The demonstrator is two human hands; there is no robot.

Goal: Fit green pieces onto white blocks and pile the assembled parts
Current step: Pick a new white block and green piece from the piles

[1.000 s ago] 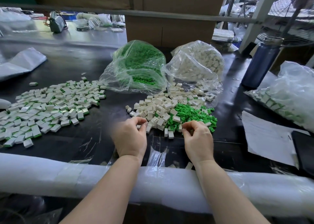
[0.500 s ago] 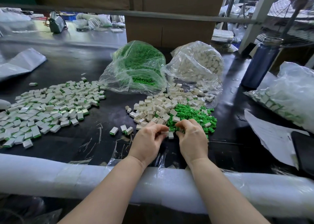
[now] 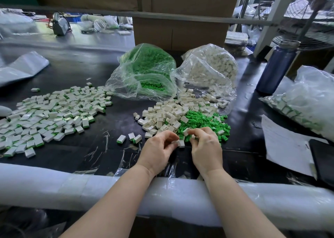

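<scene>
My left hand (image 3: 158, 147) and my right hand (image 3: 205, 146) meet at the near edge of the loose heaps. The left fingers pinch a white block (image 3: 180, 143). My right fingers curl round another white block (image 3: 186, 131) just above it. Behind them lie a heap of white blocks (image 3: 166, 114) and a heap of green pieces (image 3: 204, 121). A wide pile of assembled parts (image 3: 52, 111) covers the table's left side. Three assembled parts (image 3: 129, 137) lie apart, left of my left hand.
A clear bag of green pieces (image 3: 144, 71) and a clear bag of white blocks (image 3: 209, 69) stand behind the heaps. A blue bottle (image 3: 276, 67), a bag of assembled parts (image 3: 303, 100), paper (image 3: 285, 145) and a dark tablet (image 3: 323, 158) are at the right. A padded rail (image 3: 72, 187) runs along the front.
My left hand swung right from the near-left and met the right hand at the heaps. Three assembled parts came into view where it had been. Both hands now pinch white blocks.
</scene>
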